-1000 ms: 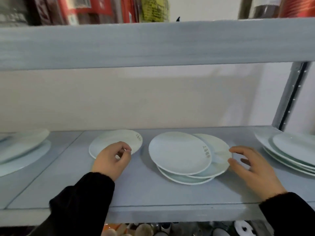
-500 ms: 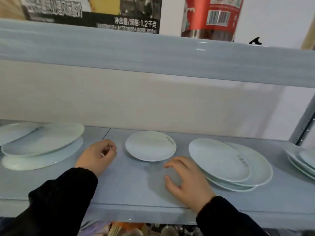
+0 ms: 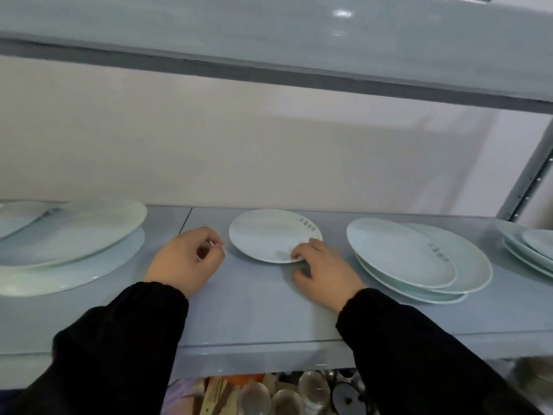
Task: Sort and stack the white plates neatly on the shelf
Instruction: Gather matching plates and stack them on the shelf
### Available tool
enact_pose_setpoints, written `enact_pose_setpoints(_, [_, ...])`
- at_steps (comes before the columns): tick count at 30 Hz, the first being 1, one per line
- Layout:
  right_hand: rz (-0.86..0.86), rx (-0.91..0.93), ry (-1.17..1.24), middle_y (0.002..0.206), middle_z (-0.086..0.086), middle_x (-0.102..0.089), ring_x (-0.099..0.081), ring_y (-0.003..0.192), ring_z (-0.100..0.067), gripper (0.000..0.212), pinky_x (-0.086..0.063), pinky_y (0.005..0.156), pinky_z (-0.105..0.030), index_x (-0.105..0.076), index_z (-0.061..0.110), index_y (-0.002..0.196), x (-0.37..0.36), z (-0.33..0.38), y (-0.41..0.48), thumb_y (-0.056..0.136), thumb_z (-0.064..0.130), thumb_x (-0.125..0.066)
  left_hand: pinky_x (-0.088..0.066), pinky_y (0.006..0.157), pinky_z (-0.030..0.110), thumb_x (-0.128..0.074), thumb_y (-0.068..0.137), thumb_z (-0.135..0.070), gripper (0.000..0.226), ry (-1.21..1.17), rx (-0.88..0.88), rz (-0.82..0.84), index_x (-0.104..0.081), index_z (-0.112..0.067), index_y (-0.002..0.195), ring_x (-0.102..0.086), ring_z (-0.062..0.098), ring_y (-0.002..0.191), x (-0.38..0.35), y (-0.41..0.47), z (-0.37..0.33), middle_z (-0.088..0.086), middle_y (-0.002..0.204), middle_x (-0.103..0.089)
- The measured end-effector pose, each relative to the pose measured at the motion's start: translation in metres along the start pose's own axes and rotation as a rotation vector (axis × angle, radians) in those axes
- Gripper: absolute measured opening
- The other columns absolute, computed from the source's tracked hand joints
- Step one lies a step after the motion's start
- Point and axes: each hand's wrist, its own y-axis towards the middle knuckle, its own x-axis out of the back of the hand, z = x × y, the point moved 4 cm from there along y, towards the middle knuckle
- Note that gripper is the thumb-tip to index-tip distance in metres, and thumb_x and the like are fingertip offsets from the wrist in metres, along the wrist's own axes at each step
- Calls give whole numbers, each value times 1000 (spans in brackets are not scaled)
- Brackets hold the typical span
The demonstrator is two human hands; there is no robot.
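A small white plate (image 3: pixel 269 235) lies alone on the grey shelf (image 3: pixel 254 313), at its middle. My right hand (image 3: pixel 321 269) has its fingertips on the plate's near right rim, thumb on the shelf below it. My left hand (image 3: pixel 187 259) rests curled on the shelf just left of the plate, holding nothing. To the right sits a loose, uneven pile of three white plates (image 3: pixel 416 259). Large white plates (image 3: pixel 68 235) are stacked at the far left, and another stack (image 3: pixel 529 250) shows at the right edge.
An upper shelf board (image 3: pixel 269 40) hangs low overhead. A metal upright (image 3: pixel 526 187) stands at the back right. A beige wall closes the back. Below the shelf edge I see glass jars and other items (image 3: pixel 269 393).
The view swung left and the single small plate came to the middle. My right hand left the three-plate pile and moved left onto the small plate's rim. My left hand stayed curled beside it.
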Motion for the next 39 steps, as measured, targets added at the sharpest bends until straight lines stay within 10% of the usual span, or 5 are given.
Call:
enact_pose_setpoints(12, [3,104,-81,87,8,-56,-50,81,-17,16,-38,63,-27,-51,26,89,13,20,-18,80,38,-55,-47,64,32,-57,87,-23,10,-1,17,-58,-64,-29,82,-57,15,68,4,-2,-1,-4,72,-62])
enact_pose_setpoints(17, [50,119,-28,133,10,-60,-50,125,-10,41,-38,107,-28,-62,29,129,8,19,-19,88,28,-55,-46,63,31,-55,88,-25,13,9,37,-43,-64,-33,85,-55,14,67,2,-3,1,-6,70,-60])
enact_pose_setpoints(22, [91,194,-128,141,7,-55,-46,132,-14,36,-31,112,-28,-57,27,136,7,23,-18,103,27,-45,-43,84,29,-55,89,-31,22,-15,68,1,-64,-33,109,-57,11,93,-2,2,7,-16,102,-61])
enact_pose_setpoints(39, [-250,408,-233,106,0,-72,-68,94,-26,33,-55,78,-35,-69,17,109,31,34,-50,89,16,-43,-42,89,30,-56,91,-30,25,-17,80,-20,-66,-30,114,-57,12,102,2,1,12,-13,104,-62])
